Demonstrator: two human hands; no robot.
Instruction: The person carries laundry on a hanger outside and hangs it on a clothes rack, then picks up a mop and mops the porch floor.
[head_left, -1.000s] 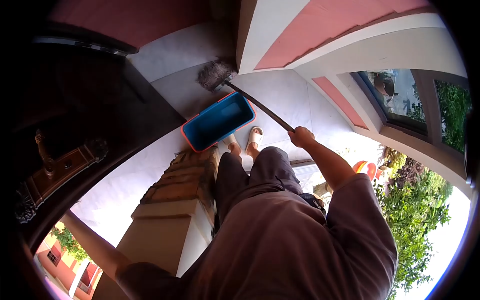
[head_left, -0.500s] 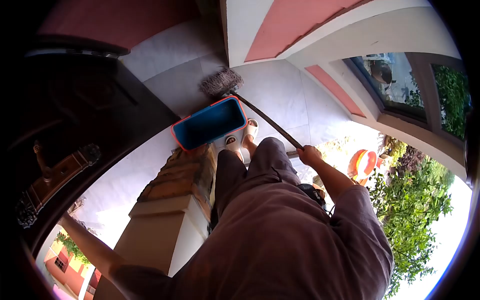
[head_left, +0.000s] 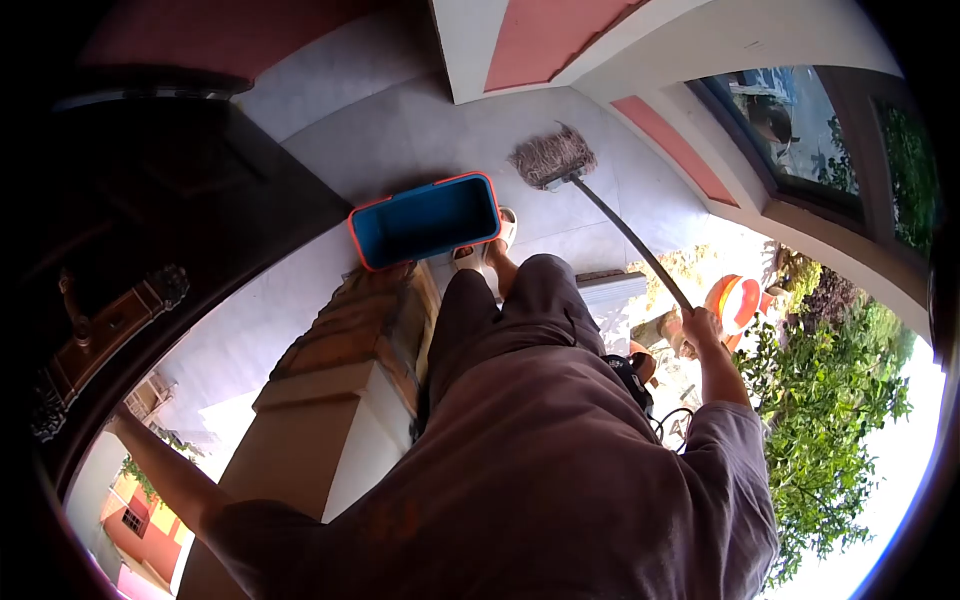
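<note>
My right hand point(head_left: 702, 330) is closed around the upper part of the handle of a mop point(head_left: 628, 232). Its grey-brown stringy head point(head_left: 552, 158) is over the pale tiled floor, to the right of a rectangular blue bucket point(head_left: 425, 222) with an orange-red rim. No contact shows between mop and bucket. My left arm reaches to the lower left, where my left hand point(head_left: 120, 420) is at the edge of a dark door point(head_left: 230, 190). The fingers of that hand are hidden, so its grip does not show. The bucket stands just beyond my sandalled feet.
A stone-topped pillar point(head_left: 335, 370) rises close by my left side. An ornate door handle point(head_left: 110, 340) juts from the door. Pink-and-white walls point(head_left: 560, 40) and a window point(head_left: 790, 140) border the tiled floor point(head_left: 400, 130). Leafy plants point(head_left: 830, 420) and an orange round object point(head_left: 735, 300) are at right.
The mop head has moved right, away from beside the bucket, and my right hand has swung outward to the right with the handle. My left hand stays at the door edge.
</note>
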